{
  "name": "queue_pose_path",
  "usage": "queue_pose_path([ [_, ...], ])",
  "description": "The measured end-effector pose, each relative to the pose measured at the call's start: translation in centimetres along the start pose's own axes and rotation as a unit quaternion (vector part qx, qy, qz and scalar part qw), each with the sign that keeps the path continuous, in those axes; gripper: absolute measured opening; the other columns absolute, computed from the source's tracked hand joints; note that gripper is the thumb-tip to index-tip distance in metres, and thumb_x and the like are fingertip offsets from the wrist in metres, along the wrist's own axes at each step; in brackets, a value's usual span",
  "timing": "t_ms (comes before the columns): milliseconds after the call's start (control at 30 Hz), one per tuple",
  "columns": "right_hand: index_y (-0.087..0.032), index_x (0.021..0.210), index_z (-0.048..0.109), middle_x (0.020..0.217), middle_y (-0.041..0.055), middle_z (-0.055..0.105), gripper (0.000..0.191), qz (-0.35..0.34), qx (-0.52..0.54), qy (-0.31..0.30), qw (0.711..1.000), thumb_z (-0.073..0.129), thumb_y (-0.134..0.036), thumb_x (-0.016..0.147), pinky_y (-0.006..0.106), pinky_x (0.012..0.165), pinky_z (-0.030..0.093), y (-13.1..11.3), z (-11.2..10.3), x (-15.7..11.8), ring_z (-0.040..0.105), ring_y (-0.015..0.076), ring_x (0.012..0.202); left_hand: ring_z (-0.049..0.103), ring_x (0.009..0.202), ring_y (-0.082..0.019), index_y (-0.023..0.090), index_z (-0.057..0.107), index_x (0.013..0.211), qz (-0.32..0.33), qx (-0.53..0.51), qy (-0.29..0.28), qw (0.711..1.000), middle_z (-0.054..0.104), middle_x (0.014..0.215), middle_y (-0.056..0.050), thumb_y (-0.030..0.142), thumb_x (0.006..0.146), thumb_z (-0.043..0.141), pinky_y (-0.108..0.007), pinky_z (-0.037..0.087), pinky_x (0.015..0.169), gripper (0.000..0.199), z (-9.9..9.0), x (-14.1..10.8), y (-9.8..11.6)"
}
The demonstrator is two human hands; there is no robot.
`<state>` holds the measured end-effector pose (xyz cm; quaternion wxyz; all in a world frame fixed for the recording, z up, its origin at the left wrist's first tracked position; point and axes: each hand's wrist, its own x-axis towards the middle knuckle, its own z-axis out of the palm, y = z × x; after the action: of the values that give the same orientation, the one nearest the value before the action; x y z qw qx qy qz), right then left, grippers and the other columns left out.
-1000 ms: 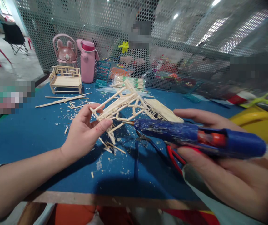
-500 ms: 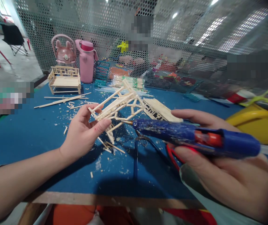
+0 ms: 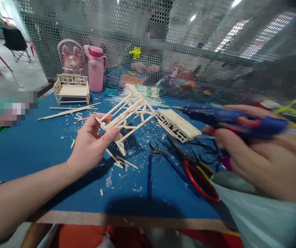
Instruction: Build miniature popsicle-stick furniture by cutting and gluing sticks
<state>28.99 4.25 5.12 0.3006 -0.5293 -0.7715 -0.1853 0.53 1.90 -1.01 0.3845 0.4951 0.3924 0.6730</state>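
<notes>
My left hand is closed on a miniature chair frame made of thin wooden sticks, held tilted above the table. In my right hand is a blue glue gun, its nozzle pointing left and apart from the frame. Right of the frame lies a flat wooden stick panel with a latticed side. Below it on the table are blue-handled nippers and red-handled scissors. Loose sticks and small offcuts lie under my left hand.
A finished miniature bench stands at the back left, before a pink bottle and a pink rabbit-eared cup. Long sticks lie nearby. A perforated metal screen borders the blue table; a person's hands show behind it.
My right hand has drawn the glue gun away from the chair frame, to the right and upward. The nippers and scissors now show more fully. My left hand has tilted the frame slightly.
</notes>
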Motion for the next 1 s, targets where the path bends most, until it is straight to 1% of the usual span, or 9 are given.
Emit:
queue_pose_path([
  [67,-0.007,0.123,0.05,0.132,0.0211,0.05,0.049,0.049,-0.05,-0.053,0.996,0.04,-0.041,0.09,0.037,0.092,0.044,1.0,1.7,1.4,0.057,0.0298,0.111,0.058,0.085,-0.015,0.019,0.055,0.091,0.004,0.01,0.005,1.0,0.059,0.099,-0.003,0.034,0.074,0.071,-0.029,0.05,0.073,0.028,0.0,0.0,0.0],
  [167,-0.002,0.138,0.028,0.129,0.0266,0.052,0.056,0.121,-0.137,-0.232,0.955,0.032,-0.033,0.091,0.041,0.082,0.045,2.1,4.4,3.0,0.062,0.0335,0.101,0.056,0.085,-0.014,0.02,0.056,0.091,0.003,0.02,0.009,1.0,0.059,0.096,-0.003,0.035,0.073,0.072,-0.028,0.049,0.075,0.028,0.0,0.1,0.0],
  [233,-0.003,0.136,0.032,0.12,0.0246,0.059,0.051,0.121,-0.143,-0.296,0.937,0.031,-0.027,0.091,0.04,0.083,0.044,2.7,5.6,3.5,0.062,0.0333,0.101,0.056,0.085,-0.014,0.02,0.056,0.092,-0.002,0.018,0.008,1.0,0.059,0.097,-0.003,0.035,0.073,0.072,-0.028,0.048,0.075,0.029,-0.1,0.1,-0.1],
  [400,-0.002,0.137,0.032,0.124,0.0277,0.055,0.056,0.118,-0.177,-0.257,0.943,0.039,-0.024,0.085,0.048,0.082,0.044,1.8,4.1,3.2,0.056,0.0403,0.107,0.056,0.087,-0.015,0.02,0.056,0.09,0.001,0.017,0.011,1.0,0.059,0.097,-0.002,0.036,0.073,0.072,-0.03,0.046,0.079,0.029,-0.1,0.2,-0.1],
  [500,-0.01,0.104,0.06,0.104,0.0195,0.064,0.029,-0.026,-0.091,-0.172,0.98,0.048,-0.027,0.084,0.042,0.082,0.045,-1.5,1.6,2.0,0.06,0.032,0.096,0.056,0.086,-0.015,0.02,0.055,0.09,-0.004,0.017,0.013,1.0,0.059,0.097,-0.002,0.037,0.072,0.073,-0.03,0.046,0.079,0.03,-0.1,0.2,-0.1],
  [567,-0.02,0.086,0.063,0.087,0.0069,0.067,0.02,-0.17,0.093,-0.288,0.938,0.046,-0.03,0.089,0.031,0.074,0.046,-4.5,0.9,1.1,0.062,0.0205,0.081,0.055,0.086,-0.014,0.02,0.055,0.09,-0.004,0.018,0.016,1.0,0.058,0.097,-0.002,0.037,0.073,0.072,-0.029,0.046,0.08,0.03,0.0,0.3,-0.1],
  [633,-0.021,0.081,0.063,0.082,0.0027,0.067,0.017,-0.209,0.149,-0.418,0.872,0.049,-0.024,0.089,0.028,0.07,0.045,-7.2,1.2,0.5,0.062,0.0173,0.076,0.055,0.086,-0.014,0.02,0.055,0.09,-0.005,0.018,0.018,1.0,0.057,0.096,-0.002,0.036,0.073,0.072,-0.029,0.046,0.08,0.029,-0.1,0.3,0.0],
  [767,-0.017,0.083,0.061,0.087,0.0058,0.065,0.006,-0.186,0.106,-0.456,0.864,0.057,-0.021,0.085,0.029,0.068,0.043,-9.9,3.7,0.1,0.062,0.0197,0.08,0.056,0.088,-0.015,0.02,0.055,0.091,-0.015,0.024,0.007,1.0,0.058,0.098,-0.003,0.036,0.076,0.069,-0.029,0.046,0.08,0.027,-0.2,0.2,0.1],
  [1000,-0.015,0.083,0.058,0.086,0.0085,0.063,0.017,-0.216,0.111,-0.44,0.865,0.043,-0.013,0.09,0.029,0.07,0.042,-9.2,5.3,-0.8,0.057,0.0184,0.077,0.057,0.091,-0.016,0.02,0.056,0.094,-0.03,0.003,0.015,0.999,0.06,0.102,-0.004,0.035,0.072,0.073,-0.028,0.049,0.078,0.031,-0.2,-0.1,-0.1],
])
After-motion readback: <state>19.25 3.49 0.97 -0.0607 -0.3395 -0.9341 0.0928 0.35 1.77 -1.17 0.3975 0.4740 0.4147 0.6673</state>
